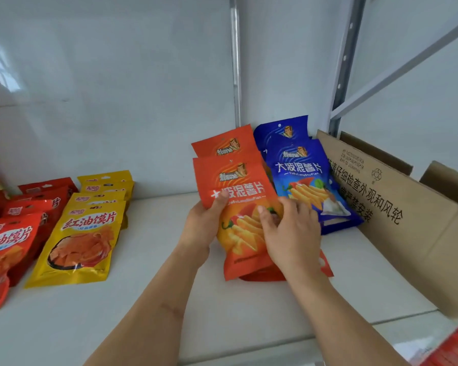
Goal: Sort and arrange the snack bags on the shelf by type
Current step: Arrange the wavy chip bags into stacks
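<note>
Stretching across the lower frame is a white shelf (148,307), backed by a pale glossy wall, with a grey metal upright (347,62) and slanted brace at upper right. A brown cardboard box (397,215) printed with black characters sits at the right edge, its flaps open.

At centre, two orange chip bags stand one behind the other; the front orange bag (238,207) is held by both hands. The left hand (204,223) grips its left edge, thumb curled over the front near the white lettering. The right hand (288,233) lies on the lower right of the bag, fingers slightly spread and bent against it — more red packaging peeks out beneath, though how many pieces is hard to tell.

Just right of these, two blue bags (304,178) lean in a row, touching the box.

At lower left, the yellow bags (82,239) form a row of about four, and beside them the red bags (8,249) form another — at least four, partly cut off by the frame.
</note>
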The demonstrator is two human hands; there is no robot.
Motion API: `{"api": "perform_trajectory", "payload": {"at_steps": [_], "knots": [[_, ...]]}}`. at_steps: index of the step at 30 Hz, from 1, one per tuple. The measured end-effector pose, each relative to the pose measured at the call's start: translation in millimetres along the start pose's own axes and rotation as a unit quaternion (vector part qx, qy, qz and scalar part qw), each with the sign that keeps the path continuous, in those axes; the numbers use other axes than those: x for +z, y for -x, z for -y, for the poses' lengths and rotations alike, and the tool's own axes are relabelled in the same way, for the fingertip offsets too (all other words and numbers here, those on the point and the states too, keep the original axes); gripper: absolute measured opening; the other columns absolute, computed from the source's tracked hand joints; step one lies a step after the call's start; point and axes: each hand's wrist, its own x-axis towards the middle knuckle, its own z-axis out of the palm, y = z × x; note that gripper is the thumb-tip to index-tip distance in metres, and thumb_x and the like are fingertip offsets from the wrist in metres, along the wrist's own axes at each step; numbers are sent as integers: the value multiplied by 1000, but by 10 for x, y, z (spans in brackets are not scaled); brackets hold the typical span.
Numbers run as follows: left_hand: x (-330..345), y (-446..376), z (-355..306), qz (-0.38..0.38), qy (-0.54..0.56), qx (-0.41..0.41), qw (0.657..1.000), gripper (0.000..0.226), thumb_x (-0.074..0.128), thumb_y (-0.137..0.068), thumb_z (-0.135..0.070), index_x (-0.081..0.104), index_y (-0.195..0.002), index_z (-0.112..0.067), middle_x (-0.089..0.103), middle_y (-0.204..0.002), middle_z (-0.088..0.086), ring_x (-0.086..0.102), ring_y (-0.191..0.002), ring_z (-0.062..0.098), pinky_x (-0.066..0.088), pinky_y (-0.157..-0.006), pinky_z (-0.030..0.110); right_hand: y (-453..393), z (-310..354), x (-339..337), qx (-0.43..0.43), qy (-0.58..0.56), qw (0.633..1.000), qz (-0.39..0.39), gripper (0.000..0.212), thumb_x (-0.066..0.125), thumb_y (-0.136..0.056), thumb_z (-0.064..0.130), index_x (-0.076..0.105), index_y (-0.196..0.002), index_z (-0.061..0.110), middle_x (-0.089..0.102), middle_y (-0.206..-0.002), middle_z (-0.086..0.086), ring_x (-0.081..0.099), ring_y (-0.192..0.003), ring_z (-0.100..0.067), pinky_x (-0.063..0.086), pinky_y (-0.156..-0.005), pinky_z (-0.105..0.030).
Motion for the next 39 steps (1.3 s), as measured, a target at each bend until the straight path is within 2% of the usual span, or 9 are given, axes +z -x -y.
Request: {"api": "perform_trajectory", "payload": {"at_steps": [3,7,11,17,20,23,30,35,39], "knots": [[-115,-26,0,13,102,-26,994,22,69,-93,-27,68,-111,-14,79,-98,6,77,-87,25,60,-78,39,-60,113,-4,-13,-96,994,47,54,45,-96,55,50,-136,19,57,-129,1,48,-122,-20,45,-100,-39],[-342,-126,-29,-32,167,-50,984,21,65,-95,-19,66,-114,-11,78,-97,11,76,-82,27,60,-80,43,-313,243,-43,-13,-193,977,88,47,46,-99,49,49,-135,20,61,-116,10,56,-105,-5,42,-82,-19],[-516,-240,-54,-53,171,-65,982,27,61,-98,-22,63,-122,-11,77,-102,14,75,-91,33,59,-87,51,-555,270,50,-8,-218,965,148,49,42,-100,50,49,-136,17,60,-132,2,56,-118,-12,38,-88,-20],[-615,-436,-169,-74,185,-71,977,28,64,-95,-19,62,-122,-9,78,-99,15,75,-91,35,59,-87,54,-856,233,319,-7,-136,986,98,49,45,-97,55,54,-129,19,56,-128,-3,54,-119,-23,49,-96,-41],[-694,-494,-150,-80,197,-57,975,30,65,-95,-17,61,-124,-9,77,-103,15,75,-92,35,60,-85,53,-903,253,369,-6,-79,991,104,59,46,-96,56,46,-140,17,49,-141,-6,47,-128,-28,45,-103,-48],[-765,-534,-145,-92,219,-54,970,24,64,-97,-20,64,-119,-12,77,-104,15,74,-96,36,57,-90,56,-931,264,411,-8,-12,991,137,63,41,-96,60,41,-144,18,48,-143,-8,44,-130,-33,41,-104,-49],[-912,-596,-109,-151,216,-49,963,19,55,-102,-34,67,-110,-22,79,-90,5,76,-86,26,60,-84,46,-940,299,443,30,45,983,173,75,34,-93,69,36,-148,18,45,-144,-12,39,-132,-34,38,-104,-49],[-977,-493,-185,-98,231,-80,965,20,66,-95,-24,70,-111,-12,78,-100,13,74,-94,34,57,-90,51,-928,332,454,48,70,976,201,87,34,-88,76,28,-152,17,40,-150,-12,34,-138,-37,34,-108,-50],[-1068,-526,-205,-132,209,-25,969,23,65,-97,-27,66,-118,-18,79,-96,6,77,-85,27,61,-76,43,-949,297,432,64,47,973,217,93,43,-84,77,27,-153,16,40,-152,-10,35,-139,-37,32,-109,-51]]}}
